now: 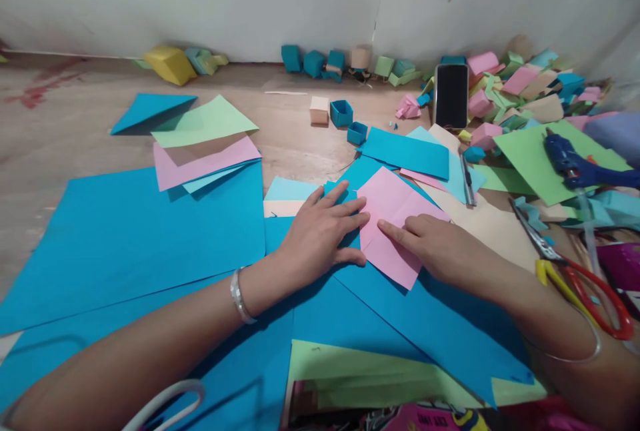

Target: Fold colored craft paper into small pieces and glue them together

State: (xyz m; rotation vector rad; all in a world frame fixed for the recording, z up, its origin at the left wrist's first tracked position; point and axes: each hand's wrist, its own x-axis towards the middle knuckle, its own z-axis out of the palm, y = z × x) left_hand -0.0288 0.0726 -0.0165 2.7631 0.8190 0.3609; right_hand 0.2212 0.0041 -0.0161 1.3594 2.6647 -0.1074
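Note:
A pink sheet of paper with crease lines lies turned at an angle on blue paper sheets. My left hand rests flat with its fingers spread, the fingertips touching the pink sheet's left edge. From the other side, my right hand presses its stretched forefinger on the middle of the pink sheet, with the other fingers curled under. Nothing is gripped by the left hand. Part of the pink sheet's right side is hidden beneath the right hand.
Scissors, a pen, a phone and a blue glue gun lie at the right. Folded paper pieces are heaped behind them. Small paper boxes stand near the wall. Loose coloured sheets lie left.

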